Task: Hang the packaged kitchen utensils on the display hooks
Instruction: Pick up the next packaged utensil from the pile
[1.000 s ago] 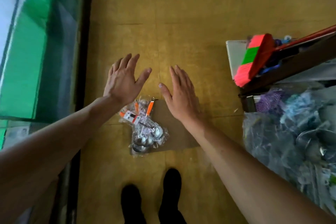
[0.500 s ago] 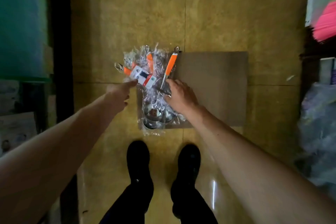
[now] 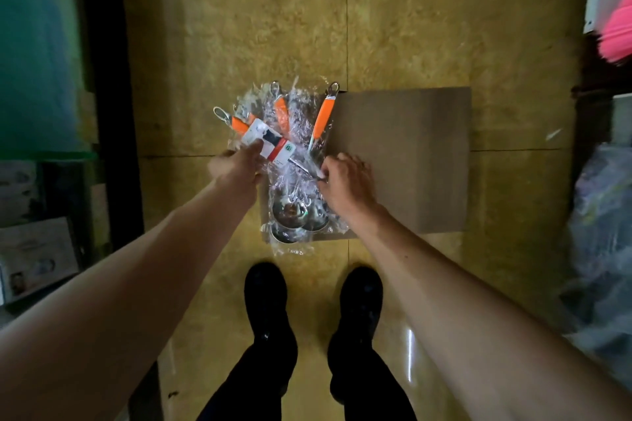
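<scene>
Orange-handled wrapped ladles (image 3: 290,150) lie heaped on the floor (image 3: 410,27), half on a cardboard sheet (image 3: 403,161). Left hand (image 3: 236,169) pinches a pack at its label (image 3: 265,140), right hand (image 3: 345,178) curls round a shaft (image 3: 301,166): likely splitting one pack off to hang.

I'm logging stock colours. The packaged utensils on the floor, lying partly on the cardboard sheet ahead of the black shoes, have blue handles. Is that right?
Not quite. The head view shows the handles are orange, not blue. The rest holds: the packaged utensils lie on the floor, partly on the cardboard sheet, ahead of the black shoes.
</scene>
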Tool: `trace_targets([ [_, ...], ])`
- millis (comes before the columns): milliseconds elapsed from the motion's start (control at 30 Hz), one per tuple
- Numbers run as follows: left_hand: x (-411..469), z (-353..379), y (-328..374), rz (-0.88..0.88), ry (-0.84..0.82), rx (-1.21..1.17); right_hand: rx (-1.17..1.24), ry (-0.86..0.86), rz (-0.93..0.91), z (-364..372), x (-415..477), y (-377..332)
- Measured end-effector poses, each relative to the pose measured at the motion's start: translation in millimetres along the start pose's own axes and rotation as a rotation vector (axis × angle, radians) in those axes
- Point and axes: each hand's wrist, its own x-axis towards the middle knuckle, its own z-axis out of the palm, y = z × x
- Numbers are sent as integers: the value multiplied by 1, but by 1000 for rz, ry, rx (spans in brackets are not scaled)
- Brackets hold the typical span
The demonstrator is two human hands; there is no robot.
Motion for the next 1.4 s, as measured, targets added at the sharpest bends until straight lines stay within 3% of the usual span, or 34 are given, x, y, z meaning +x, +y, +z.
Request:
trace_targets([
  [300,-112,8,81,156,-435,2,842,-252,170,-104,-46,-18],
  [500,-238,43,160,294,-639,190,1126,-317,153,-229,-82,-26],
  [700,-362,94,205,348,-709,296,1360,-31,149,-344,-120,-22],
  [933,-475,148,205,482,-975,489,1465,301,178,-413,-189,12],
  [1400,-656,222,34,555,-1384,727,1544,846,360,-444,-386,127],
])
